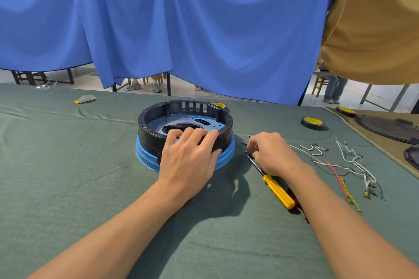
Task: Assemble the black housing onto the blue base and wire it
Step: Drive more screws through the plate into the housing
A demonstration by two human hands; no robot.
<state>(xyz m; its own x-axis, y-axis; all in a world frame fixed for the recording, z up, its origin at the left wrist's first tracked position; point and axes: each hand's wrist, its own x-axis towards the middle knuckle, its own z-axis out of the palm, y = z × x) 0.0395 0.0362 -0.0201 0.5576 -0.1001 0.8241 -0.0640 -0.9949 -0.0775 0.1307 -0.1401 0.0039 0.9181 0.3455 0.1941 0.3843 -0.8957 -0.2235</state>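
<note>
Centre of the counter (68, 165): one black housing (149, 129), a ring with an open top, sits on one blue base (145, 154); the base's rim shows all round below it.
Housing against left hand: I see the left hand (188, 158) on the near side of the ring, fingers laid over the top of the rim and bent inward, thumb against the outer wall, so it grips the housing.
Housing against right hand: the right hand (272, 154) is just right of the base, apart from it, knuckles up and fingers curled down to the cloth.
Right hand's state: from here I cannot tell whether the fingertips pinch anything.
Small dark parts (244, 142): two or three lie at those fingertips, too small for me to name.
Screwdriver (277, 190): one, yellow handle, lying on the counter with its shaft running under the right hand.
Wires: one red wire (334, 171) and one yellow-green wire (349, 195) lie right of the right forearm; the white wires (349, 154) are several and tangled, so I cannot count them.
Tape rolls: three, black with yellow centres, one (218, 105) just behind the housing, one (313, 123) to its right, one (345, 111) farther right.
Backdrop: one blue curtain (181, 29) hangs behind the counter.
</note>
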